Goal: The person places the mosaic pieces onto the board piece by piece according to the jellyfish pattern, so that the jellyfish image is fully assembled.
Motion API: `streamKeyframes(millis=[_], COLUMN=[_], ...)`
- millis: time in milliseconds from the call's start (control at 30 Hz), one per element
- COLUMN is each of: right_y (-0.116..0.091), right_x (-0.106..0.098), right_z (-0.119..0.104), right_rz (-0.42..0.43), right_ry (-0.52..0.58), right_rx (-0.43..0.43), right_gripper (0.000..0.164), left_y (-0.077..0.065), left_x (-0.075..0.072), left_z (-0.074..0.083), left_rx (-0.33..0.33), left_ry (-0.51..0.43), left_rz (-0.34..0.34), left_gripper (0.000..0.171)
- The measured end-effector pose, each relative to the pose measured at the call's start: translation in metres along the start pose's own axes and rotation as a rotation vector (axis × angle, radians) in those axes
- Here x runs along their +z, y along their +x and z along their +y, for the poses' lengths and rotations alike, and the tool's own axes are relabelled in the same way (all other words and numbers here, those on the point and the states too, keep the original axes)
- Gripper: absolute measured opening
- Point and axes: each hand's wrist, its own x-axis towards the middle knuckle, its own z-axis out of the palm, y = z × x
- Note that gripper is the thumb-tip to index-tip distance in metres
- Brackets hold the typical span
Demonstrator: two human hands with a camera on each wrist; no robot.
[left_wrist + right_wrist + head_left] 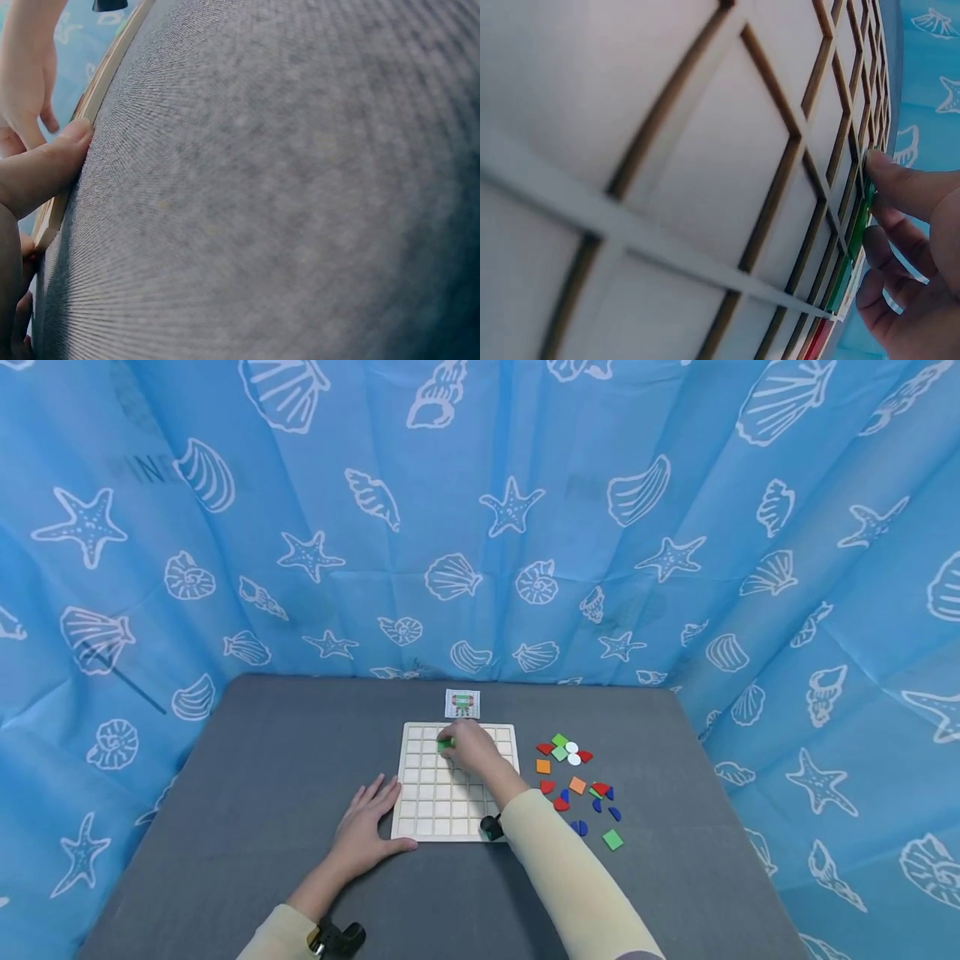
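Note:
My right hand (472,748) is over the upper part of a pale wooden grid board (427,810), pinching a green square tile (445,746) between thumb and fingers. The right wrist view shows that green tile (868,196) low at a cell of the grid. Past it lie another green piece (840,286) and a red piece (817,339), both hidden by the hand in the head view. My left hand (363,827) rests at the board's lower left corner, fingers spread along the left side. Its thumb (56,161) touches the near edge.
A small printed pattern card (462,703) lies just beyond the board. To the right, loose pieces are scattered on the grey table: green squares (612,839), orange squares (543,767), white circles (573,759), red pieces (547,787) and blue half-circles (615,813). A blue shell-patterned curtain (510,610) surrounds the table.

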Motion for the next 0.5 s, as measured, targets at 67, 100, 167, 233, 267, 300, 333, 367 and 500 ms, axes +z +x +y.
streamKeyframes(millis=[67, 100, 167, 233, 267, 300, 333, 367, 500], right_y=[-0.003, -0.005, -0.010, -0.015, -0.018, -0.021, -0.024, -0.027, -0.040], right_x=[-0.003, -0.005, -0.010, -0.016, -0.018, -0.021, -0.024, -0.026, -0.032], right_z=[0.001, 0.001, 0.002, 0.004, 0.004, 0.005, 0.006, 0.008, 0.016], right_rz=[0.005, 0.010, 0.025, 0.049, 0.061, 0.074, 0.088, 0.101, 0.145], right_ry=[0.004, 0.008, 0.023, 0.042, 0.051, 0.062, 0.071, 0.076, 0.105], right_rx=[-0.004, -0.009, -0.018, -0.023, -0.025, -0.028, -0.028, -0.029, -0.014], right_gripper=[0.031, 0.031, 0.033, 0.033, 0.033, 0.032, 0.032, 0.032, 0.031], left_y=[0.000, 0.001, 0.001, 0.001, 0.001, 0.001, 0.001, 0.001, 0.001], left_x=[0.001, 0.001, 0.002, 0.002, 0.002, 0.002, 0.002, 0.002, 0.002], left_z=[0.000, 0.000, 0.000, -0.001, -0.001, -0.001, -0.001, -0.001, -0.001], left_rx=[0.004, 0.007, 0.006, 0.002, 0.001, -0.001, -0.001, -0.001, 0.014], left_ry=[0.001, 0.002, 0.002, 0.001, 0.000, -0.003, -0.003, -0.003, 0.010], left_rz=[0.004, 0.006, 0.003, 0.000, 0.000, 0.000, -0.001, 0.001, 0.009], left_gripper=[0.111, 0.111, 0.111, 0.111, 0.111, 0.111, 0.111, 0.111, 0.111])
